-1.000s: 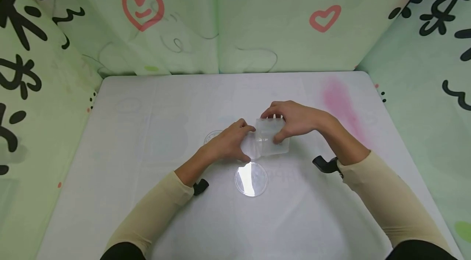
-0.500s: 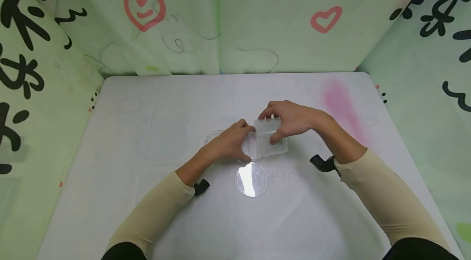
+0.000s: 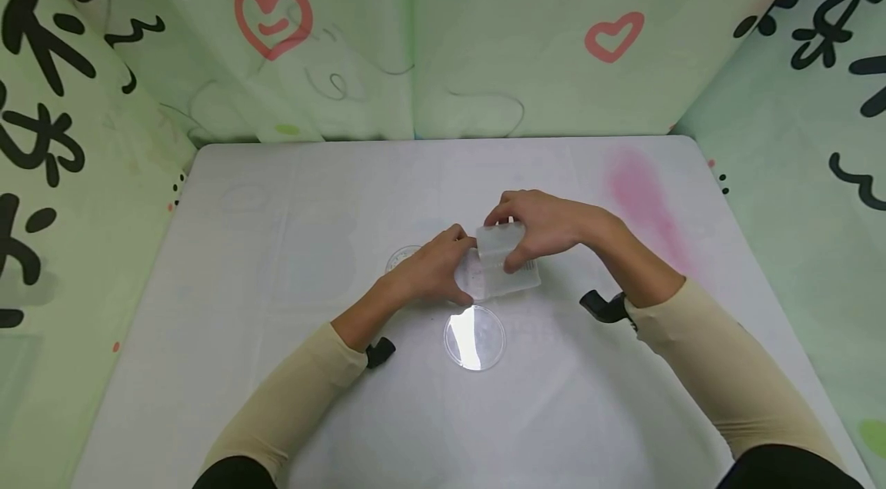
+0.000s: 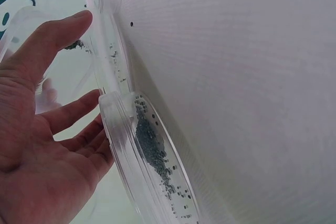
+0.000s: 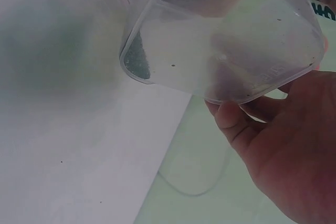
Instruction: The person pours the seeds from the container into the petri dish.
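From where I stand, the white counter [image 3: 588, 412] lies under everything. The right hand [image 3: 540, 224] pinches a tilted, cloudy clear box [image 5: 178, 51] by its sides. The left hand [image 3: 432, 266], nearer the round dish [image 3: 467, 275], grips that by its edges, thumb and index finger spread across it. The box meets the dish's right side; touching or not, I can't tell. Dark grains [image 5: 137, 59] sit at the box's dish-side corner.

White table [image 3: 332, 189] is walled by green cloth [image 3: 471, 43] at back and both sides. Smiling heart [image 3: 273, 28] and plain heart [image 3: 633, 28] are drawn in red on back. Black lettering [image 3: 24, 8] is seen on sides. Table's far right is marked by pink smear [image 3: 638, 180].
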`<action>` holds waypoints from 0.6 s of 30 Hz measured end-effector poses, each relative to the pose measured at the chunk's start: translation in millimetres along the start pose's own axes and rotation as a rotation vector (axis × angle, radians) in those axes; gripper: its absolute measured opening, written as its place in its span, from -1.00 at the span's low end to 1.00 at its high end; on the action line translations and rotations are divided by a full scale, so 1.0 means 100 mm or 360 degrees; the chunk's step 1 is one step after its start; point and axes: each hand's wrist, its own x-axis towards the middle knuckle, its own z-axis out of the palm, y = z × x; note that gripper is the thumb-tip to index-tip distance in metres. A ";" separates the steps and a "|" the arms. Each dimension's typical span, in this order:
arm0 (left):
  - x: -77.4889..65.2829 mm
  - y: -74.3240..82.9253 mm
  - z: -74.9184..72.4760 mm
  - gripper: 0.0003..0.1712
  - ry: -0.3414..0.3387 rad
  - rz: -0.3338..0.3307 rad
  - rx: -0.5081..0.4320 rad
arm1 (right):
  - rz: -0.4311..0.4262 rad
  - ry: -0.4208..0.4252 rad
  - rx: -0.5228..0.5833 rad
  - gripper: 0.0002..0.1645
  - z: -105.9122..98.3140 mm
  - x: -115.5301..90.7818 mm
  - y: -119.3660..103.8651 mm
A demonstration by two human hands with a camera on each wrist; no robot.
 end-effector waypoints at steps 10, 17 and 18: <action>0.00 0.00 0.01 -0.01 0.0005 -0.0007 -0.0012 | -0.0006 -0.0013 -0.0004 -0.22 -0.01 0.01 -0.03; -0.01 0.00 0.01 -0.05 0.0022 0.0005 -0.0008 | -0.0006 -0.0018 -0.0017 -0.23 -0.01 0.03 -0.05; -0.01 0.00 0.01 -0.06 0.0024 0.0009 -0.0004 | -0.0005 -0.0019 -0.0020 -0.23 -0.01 0.03 -0.05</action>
